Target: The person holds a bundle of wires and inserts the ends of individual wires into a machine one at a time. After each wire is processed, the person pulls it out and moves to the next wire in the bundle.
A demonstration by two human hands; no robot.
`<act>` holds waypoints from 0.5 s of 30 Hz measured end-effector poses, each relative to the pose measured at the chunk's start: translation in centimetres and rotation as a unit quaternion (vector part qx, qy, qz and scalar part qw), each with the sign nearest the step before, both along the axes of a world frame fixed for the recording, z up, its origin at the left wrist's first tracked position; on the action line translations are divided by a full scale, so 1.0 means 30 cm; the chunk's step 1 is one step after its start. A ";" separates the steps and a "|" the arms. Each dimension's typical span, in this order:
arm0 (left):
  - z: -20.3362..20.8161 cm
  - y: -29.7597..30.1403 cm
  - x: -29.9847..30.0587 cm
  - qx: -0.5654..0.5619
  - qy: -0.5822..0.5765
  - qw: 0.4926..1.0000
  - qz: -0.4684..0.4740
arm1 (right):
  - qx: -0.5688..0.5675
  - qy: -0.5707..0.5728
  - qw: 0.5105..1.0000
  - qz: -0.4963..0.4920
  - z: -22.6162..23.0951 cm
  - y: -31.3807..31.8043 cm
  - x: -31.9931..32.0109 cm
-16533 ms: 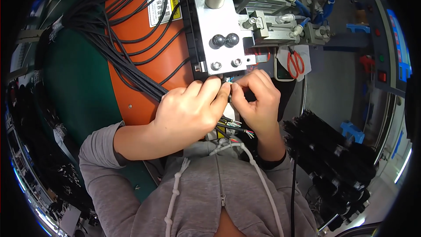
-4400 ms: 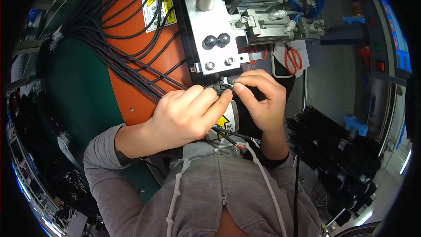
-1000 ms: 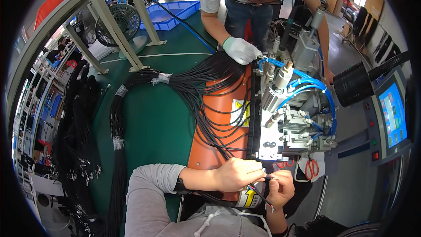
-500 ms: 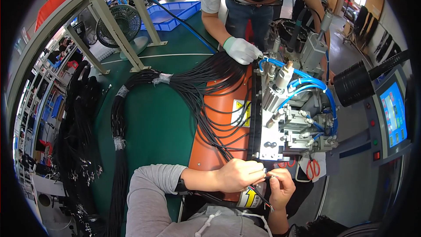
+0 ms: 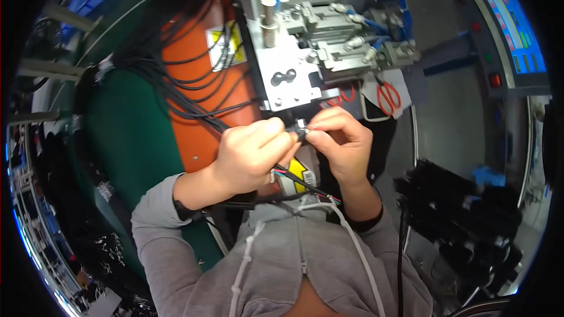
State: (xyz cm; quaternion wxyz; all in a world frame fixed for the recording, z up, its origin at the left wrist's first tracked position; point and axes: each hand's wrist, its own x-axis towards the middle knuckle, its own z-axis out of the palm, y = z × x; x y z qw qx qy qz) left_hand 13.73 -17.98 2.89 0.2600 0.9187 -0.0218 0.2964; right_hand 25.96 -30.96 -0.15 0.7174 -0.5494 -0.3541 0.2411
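My left hand (image 5: 252, 152) is closed round black cables (image 5: 214, 122), its thumb and fingertips pressed together just below the machine's front end. From beneath that hand, cable ends with bared, coloured wires (image 5: 330, 198) stick out toward my lap. Fingertip to fingertip with it, my right hand (image 5: 345, 144) pinches something small; what it is I cannot make out. A small black and silvery piece (image 5: 301, 124) shows between the two hands. Further black cables fan over the orange surface (image 5: 188, 141) and run along the machine's edge.
Just beyond my hands stands a machine with a bright metal plate (image 5: 291, 76), cylinders and blue hoses. Red-handled scissors (image 5: 388, 98) lie to its right. A lit screen (image 5: 517, 26) is at the far right. Black cable bundles hang at right (image 5: 464, 217) and lie at left (image 5: 100, 199).
My view has tilted down, so the machine and hands sit higher in it and the co-worker is mostly out of sight. My right fingers are now bent in against the left fingertips.
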 end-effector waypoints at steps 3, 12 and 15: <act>-0.013 -0.011 0.012 0.010 0.007 1.000 0.014 | 0.007 -0.121 0.992 -0.040 -0.002 -0.013 0.020; -0.047 -0.027 -0.005 0.019 0.029 0.999 0.008 | -0.132 -0.113 0.983 0.062 0.039 -0.102 0.051; -0.050 -0.028 -0.009 0.024 0.023 0.999 0.003 | -0.124 0.043 0.987 0.096 0.003 -0.103 0.051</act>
